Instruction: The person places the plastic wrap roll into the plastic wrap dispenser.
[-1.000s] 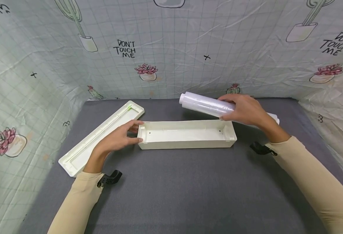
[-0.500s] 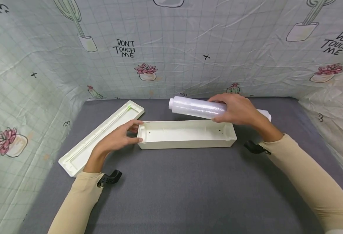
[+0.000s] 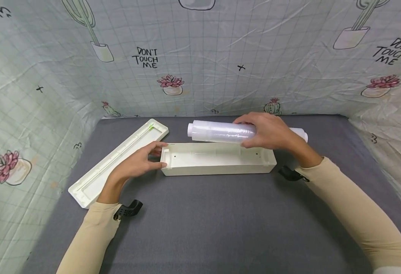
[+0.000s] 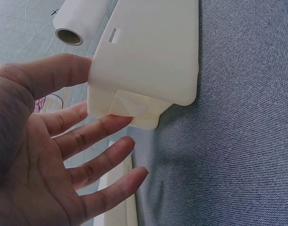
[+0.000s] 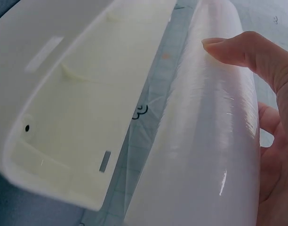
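Observation:
A long white open-topped box (image 3: 217,170) lies on the grey cloth. My left hand (image 3: 137,161) grips its left end, thumb on the near side and fingertips at the end wall, as the left wrist view shows on the box end (image 4: 148,52). Just behind and above the box's back edge, my right hand (image 3: 269,131) holds a roll of plastic cling film (image 3: 217,131) around its middle, nearly level. In the right wrist view the film roll (image 5: 200,141) is beside the box interior (image 5: 83,108), apart from it. The roll's hollow core end shows in the left wrist view.
A long white lid (image 3: 118,163) lies slanted behind my left forearm, its inner side up, with a small green mark near its far end. A patterned cloth (image 3: 200,57) hangs behind and at both sides. Grey cloth (image 3: 200,224) covers the surface in front.
My right hand has carried the film roll left and slightly nearer, and the roll has turned from slanted to almost parallel with the box. My left hand and the box have stayed put.

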### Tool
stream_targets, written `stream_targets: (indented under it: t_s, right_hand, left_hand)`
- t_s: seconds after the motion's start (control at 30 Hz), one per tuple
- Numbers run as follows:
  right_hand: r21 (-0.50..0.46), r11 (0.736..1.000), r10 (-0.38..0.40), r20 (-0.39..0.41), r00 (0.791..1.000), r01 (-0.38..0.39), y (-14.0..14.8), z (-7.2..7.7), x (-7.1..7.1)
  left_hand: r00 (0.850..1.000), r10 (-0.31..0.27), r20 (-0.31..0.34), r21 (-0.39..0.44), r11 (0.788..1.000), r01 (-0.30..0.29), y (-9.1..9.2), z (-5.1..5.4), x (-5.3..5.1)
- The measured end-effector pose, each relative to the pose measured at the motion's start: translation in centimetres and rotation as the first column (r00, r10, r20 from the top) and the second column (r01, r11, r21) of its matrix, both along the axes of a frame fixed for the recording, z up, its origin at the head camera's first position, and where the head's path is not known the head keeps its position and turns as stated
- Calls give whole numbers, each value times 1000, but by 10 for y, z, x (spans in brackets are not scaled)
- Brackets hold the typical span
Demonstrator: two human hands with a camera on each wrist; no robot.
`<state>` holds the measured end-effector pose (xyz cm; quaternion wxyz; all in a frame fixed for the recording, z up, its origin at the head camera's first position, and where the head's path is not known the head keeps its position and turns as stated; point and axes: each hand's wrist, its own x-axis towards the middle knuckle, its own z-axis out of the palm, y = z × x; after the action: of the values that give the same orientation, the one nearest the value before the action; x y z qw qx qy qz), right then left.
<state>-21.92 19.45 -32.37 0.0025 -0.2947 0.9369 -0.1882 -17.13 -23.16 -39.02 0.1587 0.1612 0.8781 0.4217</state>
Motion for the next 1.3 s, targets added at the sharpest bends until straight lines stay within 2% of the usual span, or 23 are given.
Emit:
stream_targets:
  t_s: [0.73,1.3]
  right_hand:
    - [-9,994,110,-1,994,-110,-28,-3,3]
    - [-10,986,165,3,986,-165,-48,-11,9]
  left_hand:
    - [1000,-16,24,17,1000,16,-1,4,1]
    - [1000,-25,5,6,1000,25,-3,-1,1]
